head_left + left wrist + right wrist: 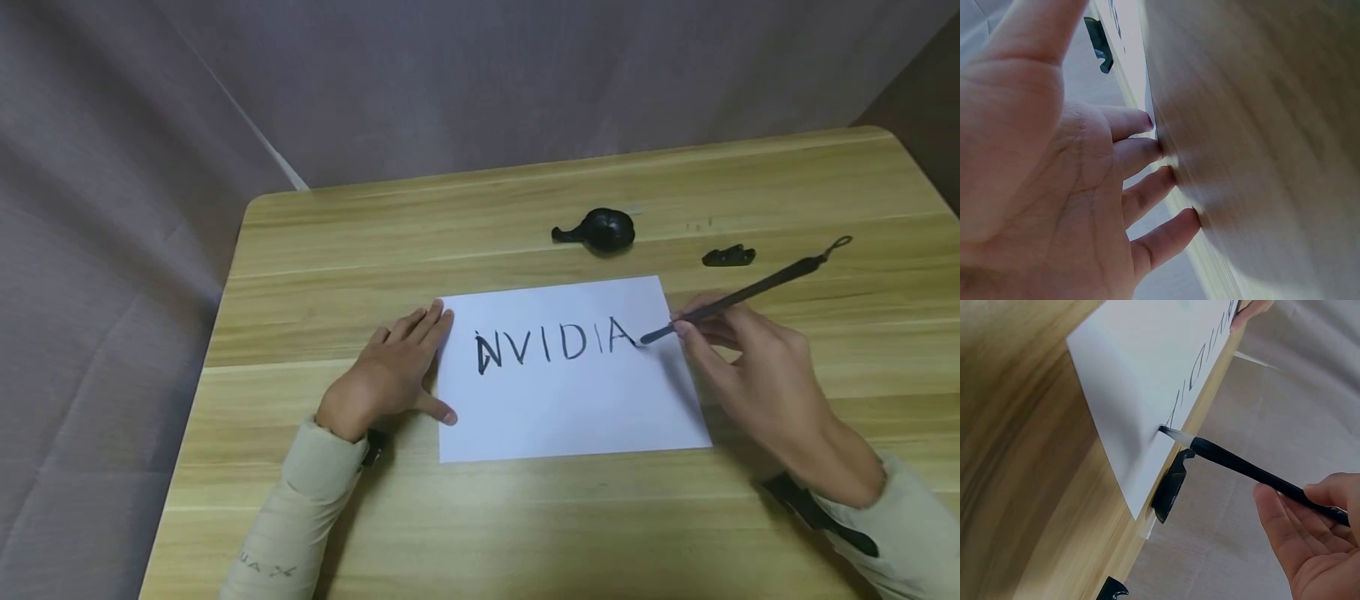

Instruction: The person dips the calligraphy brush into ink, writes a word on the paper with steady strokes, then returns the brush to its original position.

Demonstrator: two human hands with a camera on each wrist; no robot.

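A white sheet of paper (pixel 570 408) lies on the table, with "NVIDIA" brushed across it in black; the first letter has thicker, doubled strokes. My right hand (pixel 772 375) pinches a dark ink brush (pixel 757 287) with a hanging loop at its end. In the right wrist view the brush's pale bristles (pixel 1177 436) have a black tip, which is at the foot of the last letter. My left hand (pixel 393 367) rests at the paper's left edge, fingers extended and thumb on the sheet. The left wrist view shows its fingertips (pixel 1163 178) against the tabletop.
Behind the paper sits a black gourd-shaped object (pixel 607 231) with a narrow neck. Right of it lies a small black brush rest (pixel 729 256). The wooden table (pixel 337 275) meets grey curtain cloth (pixel 450 83) at the back and left.
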